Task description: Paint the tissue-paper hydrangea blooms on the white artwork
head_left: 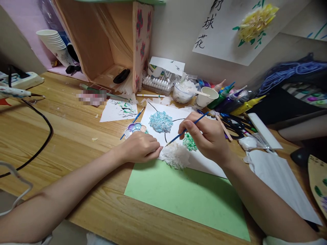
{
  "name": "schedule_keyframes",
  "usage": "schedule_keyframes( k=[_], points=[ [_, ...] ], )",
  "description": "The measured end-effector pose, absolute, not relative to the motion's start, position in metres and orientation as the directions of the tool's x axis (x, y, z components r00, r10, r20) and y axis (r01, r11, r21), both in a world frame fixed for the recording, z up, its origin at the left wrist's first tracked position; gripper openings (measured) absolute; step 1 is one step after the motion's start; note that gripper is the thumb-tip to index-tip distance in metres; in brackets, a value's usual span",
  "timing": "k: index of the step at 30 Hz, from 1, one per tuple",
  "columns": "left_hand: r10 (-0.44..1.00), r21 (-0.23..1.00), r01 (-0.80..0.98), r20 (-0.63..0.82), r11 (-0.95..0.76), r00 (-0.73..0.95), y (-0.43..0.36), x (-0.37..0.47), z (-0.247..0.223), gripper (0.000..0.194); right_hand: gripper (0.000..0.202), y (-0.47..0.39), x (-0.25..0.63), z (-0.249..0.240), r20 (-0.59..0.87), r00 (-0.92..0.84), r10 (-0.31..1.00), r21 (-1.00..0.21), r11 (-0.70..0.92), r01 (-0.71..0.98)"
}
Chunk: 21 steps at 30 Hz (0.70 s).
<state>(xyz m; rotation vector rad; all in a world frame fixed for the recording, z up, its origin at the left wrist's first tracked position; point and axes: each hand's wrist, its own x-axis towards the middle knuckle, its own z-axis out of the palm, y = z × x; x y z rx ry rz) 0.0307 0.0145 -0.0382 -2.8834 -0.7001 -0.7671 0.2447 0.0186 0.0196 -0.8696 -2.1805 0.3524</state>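
My right hand (204, 136) grips a thin paintbrush (196, 120) with a blue handle. Its bristles point down and left, close to my left fingertips. My left hand (140, 147) is closed, fingers curled, its tips at the left edge of a white crumpled-paper flower (176, 156). Whether a petal is pinched in them is hidden. The flower is on a white sheet (212, 166), beside a blue paper flower (161, 121) and a green one (189, 141), partly covered by my right hand. Black stem lines are drawn near the blue flower.
Green paper (189, 200) lies under the sheet. A paint palette (133, 128) and a second brush (138, 115) are behind my left hand. Paper cup (206, 97), paint bottles (226, 95) and a tissue bowl (184, 92) line the back. A black cable (48, 119) curves at left.
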Motion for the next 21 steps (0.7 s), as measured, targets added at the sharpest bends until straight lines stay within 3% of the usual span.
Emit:
schedule_keyframes(
  k=[21],
  points=[
    [0.413, 0.080, 0.428, 0.469, -0.900, 0.780, 0.0142, 0.0292, -0.0415, 0.038, 0.032, 0.0189, 0.2432, 0.0177, 0.568, -0.530, 0.630, -0.423, 0.776, 0.468]
  ],
)
